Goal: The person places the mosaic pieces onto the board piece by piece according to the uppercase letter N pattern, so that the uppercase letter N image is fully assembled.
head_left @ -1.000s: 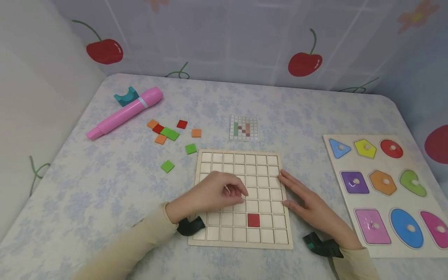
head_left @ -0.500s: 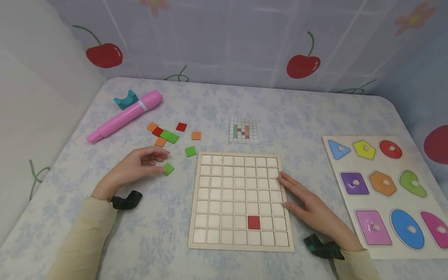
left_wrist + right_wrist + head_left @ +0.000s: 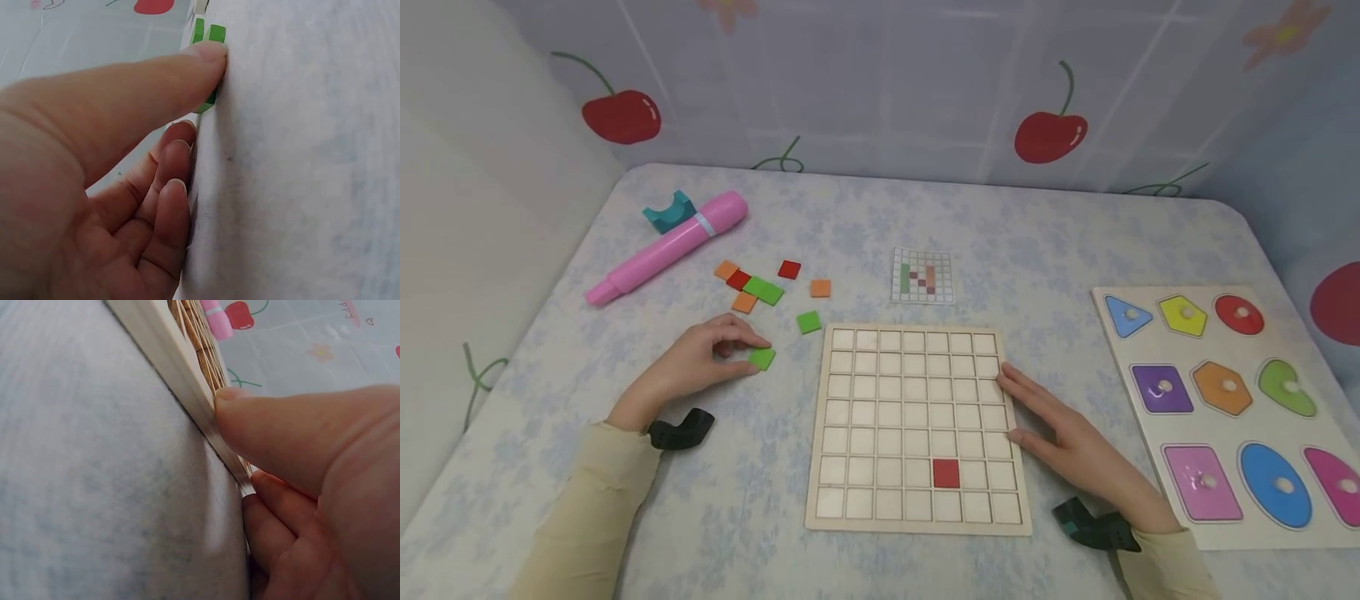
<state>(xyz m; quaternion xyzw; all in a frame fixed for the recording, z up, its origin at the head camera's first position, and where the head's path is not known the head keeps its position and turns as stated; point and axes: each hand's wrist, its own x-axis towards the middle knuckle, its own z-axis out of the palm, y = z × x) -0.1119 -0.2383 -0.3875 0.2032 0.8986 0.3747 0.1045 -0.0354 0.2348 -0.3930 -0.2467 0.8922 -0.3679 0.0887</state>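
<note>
My left hand (image 3: 703,358) is at the table left of the wooden grid board (image 3: 812,433), thumb and index finger pinching a green square tile (image 3: 763,359) by its edges. In the left wrist view the thumb covers much of that green tile (image 3: 217,32), and the other fingers curl beneath. A red square tile (image 3: 946,473) sits in one cell of the board, second row from the front. My right hand (image 3: 1067,437) rests against the board's right edge with fingers extended; the right wrist view shows its thumb touching the board's side (image 3: 187,387).
Loose tiles lie behind the left hand, among them a green tile (image 3: 808,322), an orange tile (image 3: 821,288) and a red tile (image 3: 789,269). A pattern card (image 3: 922,276) lies behind the board. A pink pen-shaped toy (image 3: 662,252) is far left, a knobbed shape puzzle (image 3: 1157,450) right.
My left hand has left the board, moved left to the green tile and closed thumb and index finger on it. The right hand stays at the board's edge.
</note>
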